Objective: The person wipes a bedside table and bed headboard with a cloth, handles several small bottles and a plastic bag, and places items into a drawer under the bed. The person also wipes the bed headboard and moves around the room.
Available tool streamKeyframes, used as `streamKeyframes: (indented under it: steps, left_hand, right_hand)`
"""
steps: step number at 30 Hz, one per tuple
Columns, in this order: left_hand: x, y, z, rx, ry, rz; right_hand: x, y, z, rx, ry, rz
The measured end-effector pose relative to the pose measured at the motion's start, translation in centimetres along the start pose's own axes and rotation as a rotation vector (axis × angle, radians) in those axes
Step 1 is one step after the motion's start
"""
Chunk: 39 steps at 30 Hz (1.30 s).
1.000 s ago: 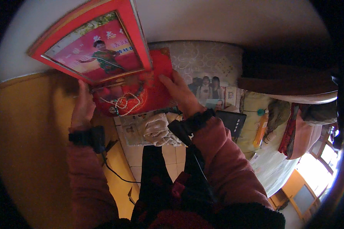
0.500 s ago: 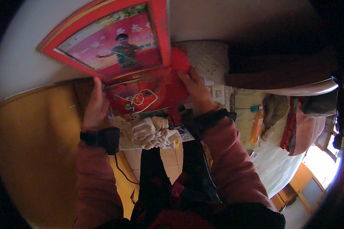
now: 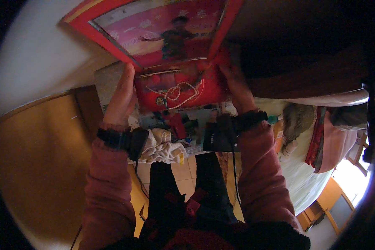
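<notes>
- Up near the wall, the left hand [image 3: 121,96] and right hand [image 3: 234,85] clasp the red box [image 3: 180,91] by its sides, lid [image 3: 162,29] open.
- Lifting step, seemingly; next calls for level, steady carrying.

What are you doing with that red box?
A person holds an open red box up in front of a pale wall, one hand on each side. The left hand grips its left edge and the right hand its right edge. The lid is tipped up and shows a colourful picture inside. A string of pale beads lies in the box. Below the arms, some crumpled cloth lies on a surface.
</notes>
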<state>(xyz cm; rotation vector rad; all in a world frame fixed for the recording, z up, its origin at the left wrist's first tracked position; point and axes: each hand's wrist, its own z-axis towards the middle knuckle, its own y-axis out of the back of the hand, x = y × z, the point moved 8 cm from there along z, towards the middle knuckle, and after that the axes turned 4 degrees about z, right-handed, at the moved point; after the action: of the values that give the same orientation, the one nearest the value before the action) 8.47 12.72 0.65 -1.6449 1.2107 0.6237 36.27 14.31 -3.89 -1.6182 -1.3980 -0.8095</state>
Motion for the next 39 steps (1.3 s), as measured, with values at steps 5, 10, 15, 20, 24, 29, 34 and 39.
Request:
streamKeyframes:
  steps: [5,10,15,20,24,29,34,39]
  left_hand:
    - [0.6,0.2,0.7,-0.052,0.072,-0.021]
    - [0.7,0.4,0.8,0.040,-0.003,-0.011]
    - [1.9,1.8,0.9,0.014,0.012,-0.016]
    - [2.4,3.6,0.2,-0.127,0.038,0.049]
    - [1.2,2.8,0.0,0.006,-0.051,-0.034]
    - [0.1,3.6,-0.3,-0.033,-0.103,-0.010]
    - [0.7,4.0,-0.3,-0.009,-0.076,-0.017]
    - [0.7,4.4,-0.2,-0.062,-0.106,-0.016]
  right_hand:
    - [0.2,0.1,1.4,-0.110,0.055,-0.092]
    - [-2.1,0.6,2.2,-0.086,-0.075,-0.097]
    - [-0.2,0.9,1.4,-0.162,0.025,-0.294]
    - [-0.5,-1.0,0.9,-0.082,-0.118,-0.191]
    - [-0.1,-2.0,1.2,-0.073,-0.020,-0.131]
    - [-0.3,-3.8,1.2,-0.006,0.017,-0.212]
    - [0.1,-4.3,0.9,-0.041,-0.021,-0.223]
    - [-0.4,-4.4,0.7,-0.011,-0.020,-0.197]
